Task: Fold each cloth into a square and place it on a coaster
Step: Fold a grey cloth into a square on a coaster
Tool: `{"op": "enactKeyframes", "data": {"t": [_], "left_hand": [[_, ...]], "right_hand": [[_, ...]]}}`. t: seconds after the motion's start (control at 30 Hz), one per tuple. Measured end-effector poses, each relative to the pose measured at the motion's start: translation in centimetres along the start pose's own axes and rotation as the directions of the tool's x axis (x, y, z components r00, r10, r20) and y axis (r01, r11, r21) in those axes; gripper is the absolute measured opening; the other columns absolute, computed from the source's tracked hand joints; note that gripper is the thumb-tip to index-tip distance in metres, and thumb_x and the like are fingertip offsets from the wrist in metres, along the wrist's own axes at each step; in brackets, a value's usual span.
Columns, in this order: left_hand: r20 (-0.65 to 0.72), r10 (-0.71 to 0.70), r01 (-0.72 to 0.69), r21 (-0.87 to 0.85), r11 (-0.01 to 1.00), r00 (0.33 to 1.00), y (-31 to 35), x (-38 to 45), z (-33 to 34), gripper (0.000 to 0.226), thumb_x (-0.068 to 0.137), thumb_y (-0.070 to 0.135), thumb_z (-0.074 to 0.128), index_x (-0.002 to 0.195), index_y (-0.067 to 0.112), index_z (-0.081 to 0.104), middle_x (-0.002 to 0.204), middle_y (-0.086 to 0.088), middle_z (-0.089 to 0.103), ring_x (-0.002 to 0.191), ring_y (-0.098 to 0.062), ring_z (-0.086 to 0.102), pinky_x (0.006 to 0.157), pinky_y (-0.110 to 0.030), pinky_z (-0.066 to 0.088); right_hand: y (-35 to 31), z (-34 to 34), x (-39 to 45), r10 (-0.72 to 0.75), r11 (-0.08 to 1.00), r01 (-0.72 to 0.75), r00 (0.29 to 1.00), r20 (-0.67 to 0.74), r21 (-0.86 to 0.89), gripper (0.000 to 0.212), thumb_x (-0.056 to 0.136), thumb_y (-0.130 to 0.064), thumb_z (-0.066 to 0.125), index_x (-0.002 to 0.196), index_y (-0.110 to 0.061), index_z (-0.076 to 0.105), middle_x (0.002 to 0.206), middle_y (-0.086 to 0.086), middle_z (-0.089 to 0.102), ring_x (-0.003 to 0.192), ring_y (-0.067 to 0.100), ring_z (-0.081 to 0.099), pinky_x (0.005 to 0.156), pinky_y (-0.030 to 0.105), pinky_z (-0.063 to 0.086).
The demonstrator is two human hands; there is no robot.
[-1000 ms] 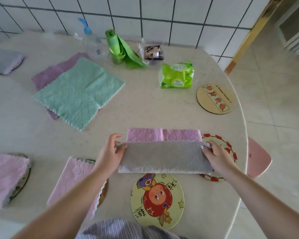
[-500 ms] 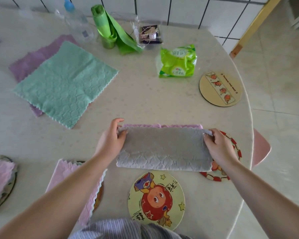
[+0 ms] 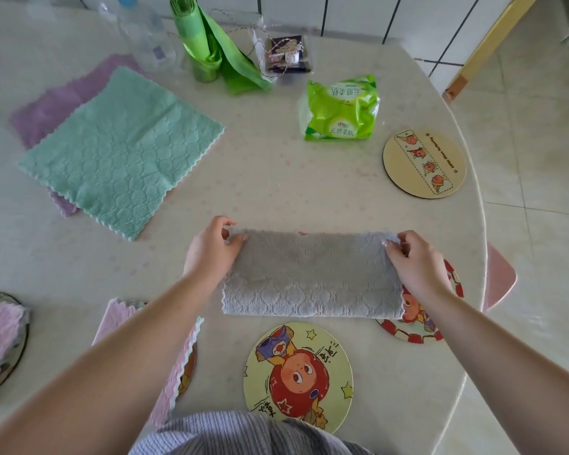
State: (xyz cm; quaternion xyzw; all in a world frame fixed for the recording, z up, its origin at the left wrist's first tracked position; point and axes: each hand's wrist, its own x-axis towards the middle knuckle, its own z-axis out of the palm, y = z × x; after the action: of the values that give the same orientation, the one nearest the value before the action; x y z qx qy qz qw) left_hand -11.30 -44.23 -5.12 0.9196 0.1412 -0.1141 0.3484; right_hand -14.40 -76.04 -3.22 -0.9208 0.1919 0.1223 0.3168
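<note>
Grey cloth [image 3: 311, 274] folded into a long strip, lying on the table [image 3: 276, 185] with its right end over the red-rimmed coaster [image 3: 418, 330]; left hand [image 3: 211, 249] and right hand [image 3: 414, 264] each pinch a far corner between thumb and curled fingers. Cartoon coaster [image 3: 298, 377] lies just nearer; green cloth [image 3: 122, 149] lies unfolded, far left

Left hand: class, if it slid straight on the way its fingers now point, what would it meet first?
The left hand points right along the grey cloth it pinches, so probably more of that cloth, then the right hand.
</note>
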Motion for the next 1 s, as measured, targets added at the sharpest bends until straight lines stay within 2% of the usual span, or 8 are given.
{"op": "enactKeyframes", "data": {"t": [0.1, 0.37, 0.67, 0.77, 0.83, 0.9, 0.93, 1.0], "left_hand": [[0.010, -0.019, 0.019, -0.005, 1.000, 1.000, 0.2, 0.3, 0.0, 0.031, 0.087, 0.033, 0.060, 0.115, 0.021, 0.055, 0.095, 0.001, 0.056, 0.083, -0.021, 0.055, 0.069, -0.027, 0.037], [-0.025, 0.009, -0.009, 0.018, 1.000, 1.000, 0.2, -0.3, 0.0, 0.024, 0.091, 0.032, 0.054, 0.111, 0.018, 0.056, 0.095, 0.003, 0.055, 0.085, -0.020, 0.054, 0.069, -0.029, 0.042], [-0.111, 0.045, -0.049, -0.030, 0.998, 0.993, 0.2, -0.8, 0.5, 0.013, 0.091, 0.025, 0.055, 0.095, 0.013, 0.056, 0.085, 0.000, 0.059, 0.080, -0.023, 0.055, 0.062, -0.028, 0.036], [-0.103, 0.014, -0.017, -0.023, 1.000, 0.995, 0.4, -0.7, 0.6, 0.014, 0.091, 0.028, 0.055, 0.098, 0.016, 0.056, 0.088, 0.002, 0.059, 0.085, -0.024, 0.057, 0.064, -0.028, 0.037], [-0.100, -0.006, -0.001, -0.069, 0.998, 0.995, 0.8, -1.0, 0.6, 0.025, 0.089, 0.032, 0.057, 0.109, 0.017, 0.054, 0.101, 0.001, 0.058, 0.092, -0.023, 0.057, 0.071, -0.030, 0.042], [-0.143, 0.065, -0.066, -0.005, 0.998, 0.988, 0.9, -2.0, 0.6, 0.038, 0.088, 0.035, 0.058, 0.120, 0.017, 0.050, 0.120, -0.003, 0.052, 0.105, -0.022, 0.051, 0.087, -0.036, 0.043], [-0.162, 0.155, -0.146, 0.067, 0.987, 0.975, 1.0, -2.9, 0.9, 0.040, 0.088, 0.035, 0.057, 0.123, 0.016, 0.050, 0.126, -0.004, 0.048, 0.114, -0.022, 0.047, 0.094, -0.039, 0.039], [-0.115, 0.371, -0.351, 0.162, 0.922, 0.921, 1.6, -5.0, 2.0, 0.039, 0.091, 0.031, 0.052, 0.127, 0.016, 0.051, 0.134, -0.003, 0.047, 0.127, -0.021, 0.037, 0.104, -0.045, 0.031]], "right_hand": [[0.0, 0.0, 0.3, 0.021, 1.000, -0.021, 1.000, -0.007, 0.023, 0.028, 0.094, -0.036, 0.047, 0.109, -0.014, 0.054, 0.088, -0.002, 0.059, 0.063, 0.013, 0.054, 0.050, 0.026, 0.037], [0.3, 0.1, 0.1, 0.030, 0.998, -0.028, 0.999, -0.040, 0.063, 0.024, 0.095, -0.035, 0.045, 0.090, -0.013, 0.051, 0.066, 0.000, 0.051, 0.056, 0.018, 0.048, 0.046, 0.028, 0.028], [0.3, 0.6, -0.2, 0.001, 0.998, 0.005, 0.996, -0.087, 0.067, 0.026, 0.096, -0.035, 0.044, 0.099, -0.009, 0.050, 0.065, 0.001, 0.052, 0.053, 0.018, 0.047, 0.047, 0.030, 0.033], [0.1, 0.6, 0.0, 0.003, 0.999, 0.000, 0.997, -0.072, 0.046, 0.029, 0.096, -0.036, 0.044, 0.113, -0.013, 0.050, 0.076, 0.001, 0.059, 0.058, 0.019, 0.053, 0.047, 0.030, 0.036], [-0.2, 0.5, 0.0, 0.038, 0.995, -0.030, 0.996, -0.078, 0.099, 0.032, 0.095, -0.036, 0.045, 0.120, -0.016, 0.048, 0.086, 0.000, 0.061, 0.061, 0.015, 0.054, 0.047, 0.027, 0.037], [-0.4, 0.6, -0.6, 0.042, 0.987, -0.021, 0.991, -0.131, 0.160, 0.031, 0.094, -0.032, 0.048, 0.122, -0.018, 0.047, 0.102, 0.000, 0.060, 0.075, 0.012, 0.055, 0.056, 0.024, 0.042], [-0.5, 0.6, -1.2, -0.006, 0.991, 0.030, 0.984, -0.180, 0.131, 0.032, 0.094, -0.030, 0.049, 0.124, -0.018, 0.046, 0.113, 0.000, 0.057, 0.089, 0.012, 0.055, 0.067, 0.022, 0.043], [-1.2, 1.3, -2.7, -0.170, 0.984, 0.179, 0.958, -0.232, 0.018, 0.036, 0.093, -0.026, 0.048, 0.128, -0.017, 0.046, 0.130, 0.000, 0.048, 0.117, 0.014, 0.045, 0.095, 0.028, 0.037]]}}
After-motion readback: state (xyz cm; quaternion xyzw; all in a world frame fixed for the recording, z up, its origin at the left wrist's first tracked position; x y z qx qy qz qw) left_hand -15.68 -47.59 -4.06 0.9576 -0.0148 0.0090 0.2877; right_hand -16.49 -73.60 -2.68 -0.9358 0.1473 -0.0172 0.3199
